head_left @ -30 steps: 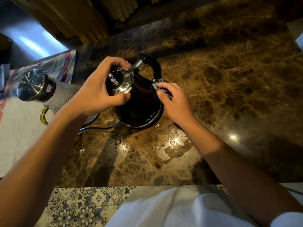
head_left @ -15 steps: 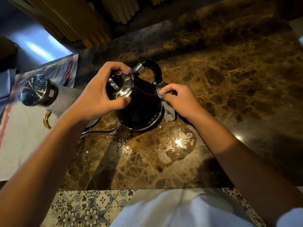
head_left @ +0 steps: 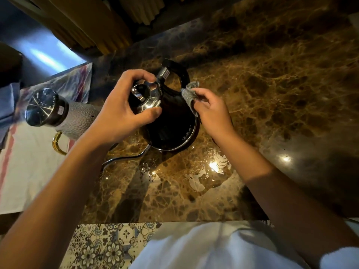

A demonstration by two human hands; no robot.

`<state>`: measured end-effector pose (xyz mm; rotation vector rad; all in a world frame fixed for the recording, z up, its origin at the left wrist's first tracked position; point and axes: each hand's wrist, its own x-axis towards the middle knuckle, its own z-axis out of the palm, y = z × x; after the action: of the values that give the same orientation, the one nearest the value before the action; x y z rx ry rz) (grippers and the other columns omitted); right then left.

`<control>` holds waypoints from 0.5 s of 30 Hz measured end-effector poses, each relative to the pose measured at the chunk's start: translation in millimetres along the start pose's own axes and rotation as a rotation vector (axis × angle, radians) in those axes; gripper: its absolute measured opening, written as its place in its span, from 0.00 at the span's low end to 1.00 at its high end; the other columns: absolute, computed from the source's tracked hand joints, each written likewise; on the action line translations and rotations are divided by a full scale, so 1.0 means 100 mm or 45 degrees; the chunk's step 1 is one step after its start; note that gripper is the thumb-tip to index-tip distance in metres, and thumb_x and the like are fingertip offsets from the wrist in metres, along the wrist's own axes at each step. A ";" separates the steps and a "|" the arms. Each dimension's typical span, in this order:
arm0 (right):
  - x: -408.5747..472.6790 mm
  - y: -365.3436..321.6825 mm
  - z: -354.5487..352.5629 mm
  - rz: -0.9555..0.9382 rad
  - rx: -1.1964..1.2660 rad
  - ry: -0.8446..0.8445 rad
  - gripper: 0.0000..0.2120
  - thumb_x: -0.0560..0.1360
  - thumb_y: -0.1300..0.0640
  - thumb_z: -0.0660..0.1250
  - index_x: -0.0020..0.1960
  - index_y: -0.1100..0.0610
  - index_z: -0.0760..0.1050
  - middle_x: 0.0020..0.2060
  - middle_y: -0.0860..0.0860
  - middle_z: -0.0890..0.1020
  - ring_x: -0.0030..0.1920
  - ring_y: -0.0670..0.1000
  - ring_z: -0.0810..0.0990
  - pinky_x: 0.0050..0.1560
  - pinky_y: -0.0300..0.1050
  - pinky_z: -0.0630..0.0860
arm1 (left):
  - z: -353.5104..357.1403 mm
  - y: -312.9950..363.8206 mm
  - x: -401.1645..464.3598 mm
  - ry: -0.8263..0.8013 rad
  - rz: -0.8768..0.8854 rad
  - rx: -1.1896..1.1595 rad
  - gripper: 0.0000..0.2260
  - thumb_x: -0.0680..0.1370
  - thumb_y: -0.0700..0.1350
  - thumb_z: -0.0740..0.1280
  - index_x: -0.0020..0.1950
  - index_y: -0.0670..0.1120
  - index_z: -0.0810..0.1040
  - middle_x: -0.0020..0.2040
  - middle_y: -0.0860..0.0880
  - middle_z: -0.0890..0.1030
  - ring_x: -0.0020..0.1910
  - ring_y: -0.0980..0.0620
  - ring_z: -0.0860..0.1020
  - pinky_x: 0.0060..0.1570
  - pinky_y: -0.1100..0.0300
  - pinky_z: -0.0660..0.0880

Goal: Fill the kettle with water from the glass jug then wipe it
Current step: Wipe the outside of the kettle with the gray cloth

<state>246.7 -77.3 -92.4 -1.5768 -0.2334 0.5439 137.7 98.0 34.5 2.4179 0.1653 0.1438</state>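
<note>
A black kettle (head_left: 171, 121) with a chrome lid (head_left: 147, 96), a black handle and a thin curved spout stands on the brown marble counter (head_left: 272, 84). My left hand (head_left: 118, 113) grips the kettle's top around the lid. My right hand (head_left: 211, 111) holds a small grey cloth (head_left: 189, 94) pressed against the kettle's right side, just below the handle. The textured glass jug (head_left: 73, 117) with a metal lid and gold handle stands to the left on a white towel.
A white towel (head_left: 29, 164) with red stripes covers the counter's left part. Water puddles (head_left: 204, 177) glisten on the marble in front of the kettle. Yellow curtains (head_left: 93, 22) hang at the back. The counter's near edge meets patterned floor tiles (head_left: 108, 245).
My right hand has slid the cloth up the kettle's right side toward the handle base. My left hand stays on the lid.
</note>
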 end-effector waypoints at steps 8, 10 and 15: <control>-0.27 0.10 -0.37 -0.115 -0.593 -0.219 0.08 0.71 0.53 0.76 0.47 0.49 0.79 0.39 0.48 0.83 0.36 0.49 0.80 0.40 0.54 0.82 | -0.05 -0.05 0.00 -0.081 0.077 0.004 0.25 0.73 0.48 0.74 0.67 0.43 0.72 0.69 0.46 0.74 0.69 0.49 0.73 0.69 0.56 0.70; -0.25 0.07 -0.42 -0.054 -0.475 -0.165 0.07 0.71 0.55 0.76 0.46 0.50 0.80 0.35 0.49 0.83 0.32 0.49 0.78 0.34 0.50 0.78 | -0.06 -0.05 0.01 -0.093 0.087 0.003 0.25 0.73 0.48 0.74 0.66 0.43 0.73 0.69 0.45 0.74 0.70 0.47 0.73 0.70 0.54 0.70; 0.18 -0.05 -0.32 -0.120 -0.175 -0.036 0.12 0.75 0.62 0.70 0.55 0.51 0.84 0.47 0.43 0.86 0.47 0.42 0.84 0.50 0.46 0.82 | -0.05 -0.03 0.02 -0.080 0.088 0.001 0.24 0.73 0.48 0.74 0.66 0.42 0.73 0.68 0.42 0.75 0.69 0.48 0.74 0.69 0.57 0.70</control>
<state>277.7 -96.4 -91.6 -1.6826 -0.3712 0.4858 138.4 103.3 36.7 2.4264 0.0535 0.0992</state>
